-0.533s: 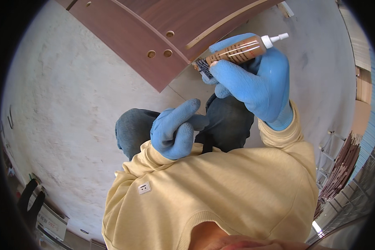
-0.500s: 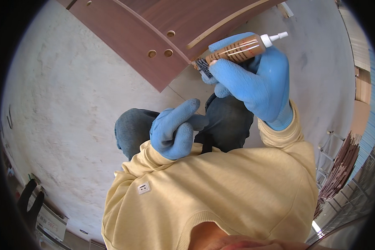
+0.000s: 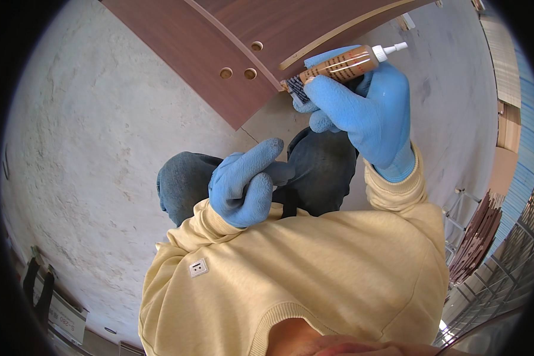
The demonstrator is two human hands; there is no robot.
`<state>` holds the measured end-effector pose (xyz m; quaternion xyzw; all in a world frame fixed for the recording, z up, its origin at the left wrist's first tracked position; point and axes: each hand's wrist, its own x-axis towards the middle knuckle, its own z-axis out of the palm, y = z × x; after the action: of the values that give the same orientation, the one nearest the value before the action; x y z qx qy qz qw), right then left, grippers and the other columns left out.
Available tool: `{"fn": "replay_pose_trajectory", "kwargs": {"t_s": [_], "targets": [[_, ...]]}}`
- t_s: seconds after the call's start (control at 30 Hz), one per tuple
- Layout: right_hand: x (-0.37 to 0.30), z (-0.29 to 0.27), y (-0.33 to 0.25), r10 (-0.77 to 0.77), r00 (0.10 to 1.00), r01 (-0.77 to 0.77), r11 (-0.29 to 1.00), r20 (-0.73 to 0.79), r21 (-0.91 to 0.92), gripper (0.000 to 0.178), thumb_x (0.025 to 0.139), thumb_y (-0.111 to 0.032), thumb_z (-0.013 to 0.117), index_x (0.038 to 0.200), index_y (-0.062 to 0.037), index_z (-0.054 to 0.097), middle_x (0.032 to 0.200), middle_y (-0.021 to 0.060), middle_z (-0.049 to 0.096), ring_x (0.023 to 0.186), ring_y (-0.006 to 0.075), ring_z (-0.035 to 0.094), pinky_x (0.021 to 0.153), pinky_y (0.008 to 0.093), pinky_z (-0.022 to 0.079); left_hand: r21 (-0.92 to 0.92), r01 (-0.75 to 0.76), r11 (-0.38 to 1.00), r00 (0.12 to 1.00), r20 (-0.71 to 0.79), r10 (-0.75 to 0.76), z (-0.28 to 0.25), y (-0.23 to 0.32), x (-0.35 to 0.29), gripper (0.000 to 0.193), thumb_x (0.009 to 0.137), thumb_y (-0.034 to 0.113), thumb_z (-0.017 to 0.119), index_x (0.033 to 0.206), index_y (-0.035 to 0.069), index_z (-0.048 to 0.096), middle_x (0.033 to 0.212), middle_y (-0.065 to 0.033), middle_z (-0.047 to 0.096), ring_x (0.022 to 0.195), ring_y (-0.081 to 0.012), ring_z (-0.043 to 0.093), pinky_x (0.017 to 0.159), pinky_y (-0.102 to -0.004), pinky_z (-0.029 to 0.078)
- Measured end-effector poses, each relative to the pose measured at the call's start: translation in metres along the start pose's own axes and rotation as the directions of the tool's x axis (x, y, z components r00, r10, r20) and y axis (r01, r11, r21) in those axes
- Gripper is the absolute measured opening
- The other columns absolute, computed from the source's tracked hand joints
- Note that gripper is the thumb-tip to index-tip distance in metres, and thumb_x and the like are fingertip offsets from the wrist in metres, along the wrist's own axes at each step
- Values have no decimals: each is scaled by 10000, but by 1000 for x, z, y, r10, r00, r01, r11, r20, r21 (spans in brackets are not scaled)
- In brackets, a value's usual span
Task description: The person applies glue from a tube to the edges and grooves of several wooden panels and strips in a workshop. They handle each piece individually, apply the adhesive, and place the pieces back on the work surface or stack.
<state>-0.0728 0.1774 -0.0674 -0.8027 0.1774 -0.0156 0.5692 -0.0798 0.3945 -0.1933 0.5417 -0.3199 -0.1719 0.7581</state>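
My right hand (image 3: 368,107), in a blue glove, grips a brown squeeze bottle (image 3: 344,63) with a white nozzle pointing right and away. By the bottle's lower end, my fingers also have a dark piece with pale marks (image 3: 295,89); its kind is unclear. It reaches the near edge of a reddish-brown wood-grain panel (image 3: 178,65) with round holes, but I cannot tell whether it touches. My left hand (image 3: 243,187), also gloved in blue, hovers over my lap. Its forefinger stretches out, the others are loosely bent, and nothing shows in it.
The panel extends beyond the top of the view, above a grey concrete floor (image 3: 95,148). At the right are stacked brown strips (image 3: 477,237) beside a metal rack (image 3: 510,267). Dark upright objects (image 3: 38,291) and a pale box (image 3: 68,320) stand at the lower left.
The panel appears slightly farther right in the view, and the floor surroundings have shifted a little. My right hand keeps its hold on the bottle; my left hand's pose is nearly the same.
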Motion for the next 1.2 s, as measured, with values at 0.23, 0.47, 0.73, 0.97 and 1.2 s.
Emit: {"fn": "replay_pose_trajectory", "kwargs": {"t_s": [0.23,0.47,0.73,0.97,1.2], "targets": [[3,-9,2,-18,994,18,1000,-105,-1,252,915,-107,719,1108,55,726,829,145,759,603,140,692,528,238,548,-2,32,999,999,-13,-32,0,1,-2,413,982,9,533,1376,-111,556,951,-179,773,768,-223,751,686,-313,614],[-2,-6,-10,-6,994,15,997,-110,76,148,862,-84,748,939,41,731,762,117,749,610,128,713,539,254,572,-34,-14,999,999,-39,13,3,-5,-3,413,978,5,536,1373,-117,555,950,-187,771,772,-223,752,692,-312,618],[0,6,7,-116,992,116,993,-50,-3,220,846,-160,764,949,31,731,699,110,730,594,137,708,547,277,570,-46,-18,999,999,-31,17,2,-5,-3,430,959,-9,524,1372,-130,548,949,-202,770,767,-235,758,693,-314,621],[0,5,5,-80,994,81,997,-77,10,226,869,-162,761,979,32,724,715,114,739,604,145,720,535,260,572,-16,-45,999,999,6,45,-2,0,2,439,940,-29,513,1362,-146,548,950,-207,769,798,-256,769,707,-321,622],[8,-17,12,-119,986,113,992,-119,-52,226,914,-164,736,1030,30,743,782,122,757,584,121,682,506,239,527,-19,-40,999,999,16,40,-3,0,2,465,913,-47,496,1364,-149,543,929,-214,765,774,-267,765,699,-327,616]]}}
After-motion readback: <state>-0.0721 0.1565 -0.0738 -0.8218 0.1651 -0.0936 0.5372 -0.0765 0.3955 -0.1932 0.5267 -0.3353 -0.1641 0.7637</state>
